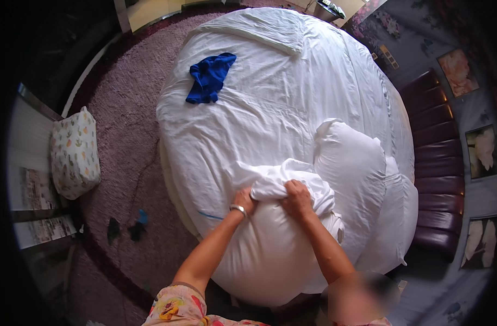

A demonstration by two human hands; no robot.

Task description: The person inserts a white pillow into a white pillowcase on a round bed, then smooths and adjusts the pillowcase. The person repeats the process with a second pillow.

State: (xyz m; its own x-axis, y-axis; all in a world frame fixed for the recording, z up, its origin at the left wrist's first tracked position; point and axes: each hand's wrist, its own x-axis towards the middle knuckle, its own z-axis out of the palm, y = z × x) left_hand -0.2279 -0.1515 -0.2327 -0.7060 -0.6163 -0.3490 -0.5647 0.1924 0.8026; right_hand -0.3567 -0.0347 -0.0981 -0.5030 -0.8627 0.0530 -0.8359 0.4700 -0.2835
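Observation:
Bunched white fabric (268, 188), apparently a pillowcase, is gripped by both of my hands at the near part of the bed. My left hand (245, 200), with a bracelet at the wrist, holds its left edge. A little to the right, my right hand (297, 199) clutches the same cloth in its fist. Below the hands bulges a plump white pillow (268, 256), which seems to be partly inside the cloth. Another white pillow (350, 159) lies just right of my hands, with a further white pillow (395, 220) beside it.
A round bed with a white sheet (264, 126) fills the middle. On it lies a crumpled blue cloth (211, 77). A patterned storage bag (75, 155) stands on the mauve carpet (130, 89) at left. Along the right runs a dark padded headboard (436, 163).

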